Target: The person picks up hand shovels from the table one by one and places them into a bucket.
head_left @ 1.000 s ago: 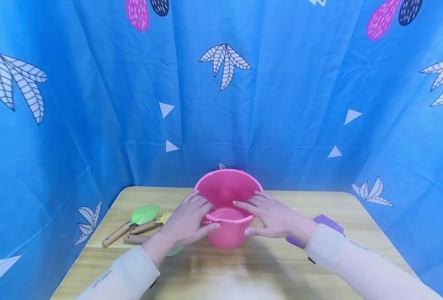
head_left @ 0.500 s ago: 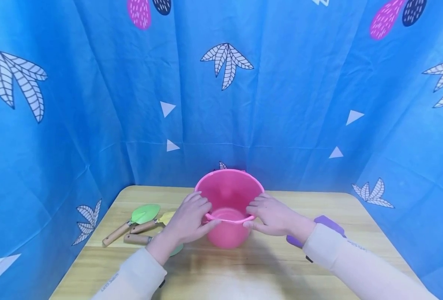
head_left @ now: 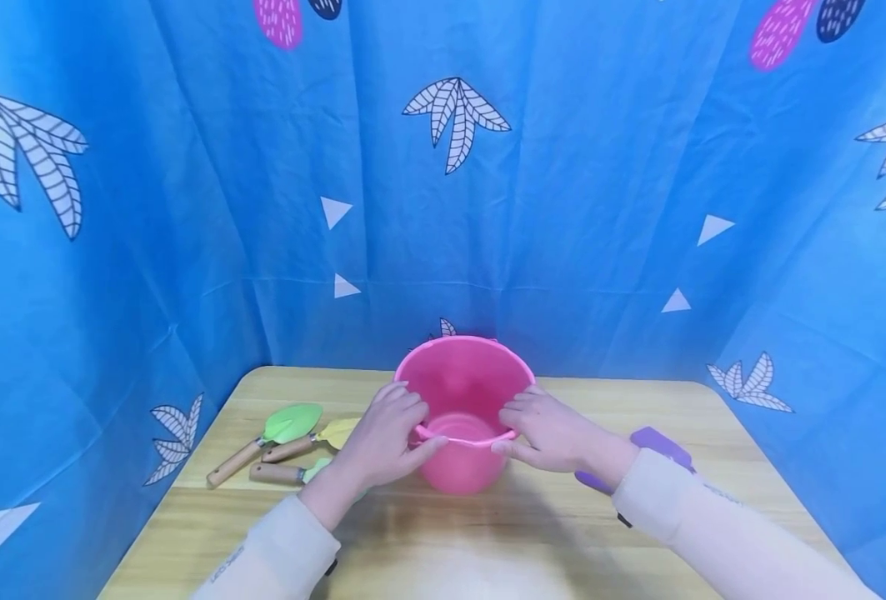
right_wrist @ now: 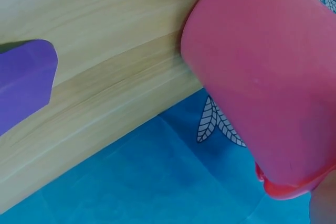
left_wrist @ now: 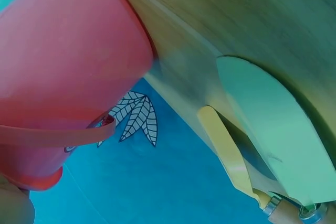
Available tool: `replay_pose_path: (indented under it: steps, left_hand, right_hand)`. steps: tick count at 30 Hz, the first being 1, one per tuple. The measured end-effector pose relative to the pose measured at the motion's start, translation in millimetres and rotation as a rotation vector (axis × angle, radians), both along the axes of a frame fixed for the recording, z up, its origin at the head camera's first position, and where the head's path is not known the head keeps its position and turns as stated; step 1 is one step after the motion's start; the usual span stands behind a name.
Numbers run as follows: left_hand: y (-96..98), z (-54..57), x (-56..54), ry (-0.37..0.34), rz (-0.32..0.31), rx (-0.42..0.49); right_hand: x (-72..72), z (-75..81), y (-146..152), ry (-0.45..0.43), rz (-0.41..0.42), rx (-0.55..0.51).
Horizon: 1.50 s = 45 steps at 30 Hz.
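Observation:
A pink bucket (head_left: 463,471) stands upright near the far side of the table, its inside visible from above. My left hand (head_left: 384,435) grips its rim on the left, fingers over the edge and thumb outside. On the opposite side, my right hand (head_left: 551,431) grips the rim in the same way. In the left wrist view the bucket's handle strap (left_wrist: 58,136) hangs along the outer wall. A green trowel (head_left: 292,423), a yellow trowel (head_left: 337,432) and a pale green tool (head_left: 315,469) lie left of my left hand, the last partly hidden by my wrist.
A purple object (head_left: 662,450) lies under my right forearm, partly covered by the sleeve. The wooden table (head_left: 443,542) has rounded far corners. Blue patterned cloth (head_left: 593,167) encloses its back and sides.
The fingers of both hands have curled from loosely spread to gripping the bucket's rim, most clearly on the right. The view has tilted slightly.

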<state>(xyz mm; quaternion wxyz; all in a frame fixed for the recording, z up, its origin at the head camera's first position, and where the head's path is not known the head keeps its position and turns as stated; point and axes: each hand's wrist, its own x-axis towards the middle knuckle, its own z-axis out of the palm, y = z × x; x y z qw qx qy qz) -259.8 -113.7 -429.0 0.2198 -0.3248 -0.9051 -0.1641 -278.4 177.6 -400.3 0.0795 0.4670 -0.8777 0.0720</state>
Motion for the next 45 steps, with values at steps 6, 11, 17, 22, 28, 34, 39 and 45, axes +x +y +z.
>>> replay_pose_path:
  steps: [6,11,17,22,28,34,39,45]
  left_hand:
    - [2.6,1.7,3.4,-0.006,-0.002,-0.010]
    - [4.4,1.9,5.8,-0.018,-0.007,-0.016]
    - [6.2,1.8,8.1,-0.006,-0.020,-0.012]
    - [10.3,3.2,12.5,-0.022,-0.035,-0.013]
    - [14.5,4.0,17.3,-0.014,-0.040,-0.023]
    - [16.3,3.4,19.9,0.016,-0.056,-0.010]
    - [17.8,2.0,22.2,0.009,-0.058,-0.019]
    - [19.5,0.9,24.8,0.006,-0.051,-0.035]
  right_hand:
    - [4.3,0.3,2,-0.011,-0.021,-0.006]
    - [8.2,-0.3,4,-0.006,-0.027,-0.017]
    - [15.7,2.8,5,-0.023,-0.034,-0.015]
    - [23.0,3.9,9,-0.038,-0.052,-0.011]
    - [29.7,3.1,15,-0.023,-0.059,-0.012]
    - [33.6,0.3,17,0.016,-0.044,-0.040]
    - [35.6,-2.9,19,0.042,-0.019,-0.065]
    - [39.3,-4.0,21,0.043,-0.016,-0.068]
